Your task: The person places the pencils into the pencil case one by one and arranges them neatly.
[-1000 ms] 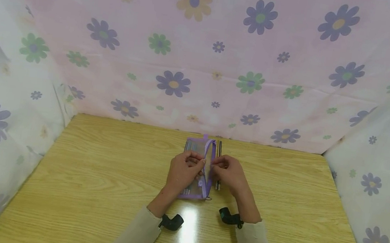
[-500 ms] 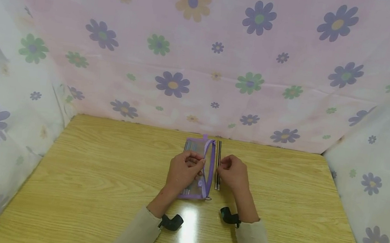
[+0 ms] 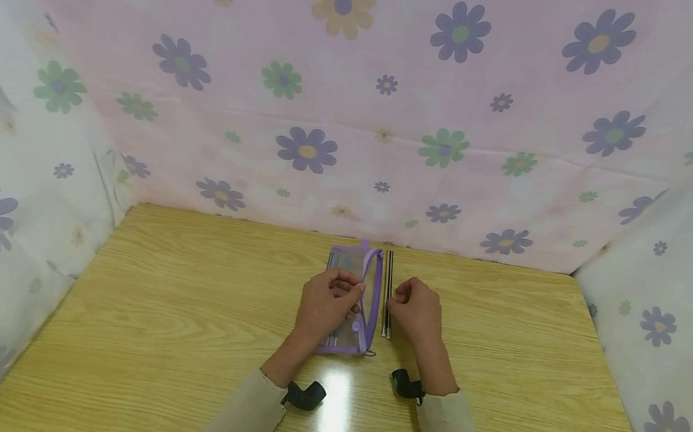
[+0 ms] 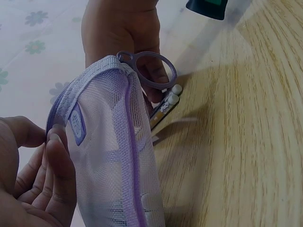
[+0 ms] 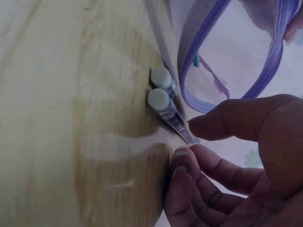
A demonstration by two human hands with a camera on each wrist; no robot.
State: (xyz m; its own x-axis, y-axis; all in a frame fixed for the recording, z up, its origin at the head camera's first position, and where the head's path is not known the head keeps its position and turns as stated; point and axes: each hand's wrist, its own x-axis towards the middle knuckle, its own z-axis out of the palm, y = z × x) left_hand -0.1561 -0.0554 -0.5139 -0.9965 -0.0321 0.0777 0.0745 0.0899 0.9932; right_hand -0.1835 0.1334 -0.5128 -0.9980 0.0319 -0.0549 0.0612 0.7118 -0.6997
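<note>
A purple-trimmed mesh pencil pouch (image 3: 353, 327) lies mid-table with its zipped mouth open towards the right. My left hand (image 3: 328, 303) pinches one edge of that mouth between thumb and fingers, as the left wrist view (image 4: 47, 165) shows. Along the pouch's right side two dark pencils (image 3: 391, 271) lie parallel on the table, their white eraser ends (image 5: 158, 99) towards me. At the nearer pencil my right hand (image 3: 418, 313) has its fingers bent, fingertips right at the shaft; a small gap shows between thumb and forefinger in the right wrist view.
Thin, dark and bluish sticks (image 3: 338, 260) show through the mesh inside the pouch. A purple ring (image 4: 156, 70) hangs at its near corner. Black wrist cameras (image 3: 305, 394) sit below both hands. Flowered cloth (image 3: 361, 101) walls the wooden table (image 3: 189, 312) at back and sides.
My right hand has come away from the pouch's mouth, moving slightly right to the pencils. The pouch's mouth has widened a little. My left hand keeps its pinch in place.
</note>
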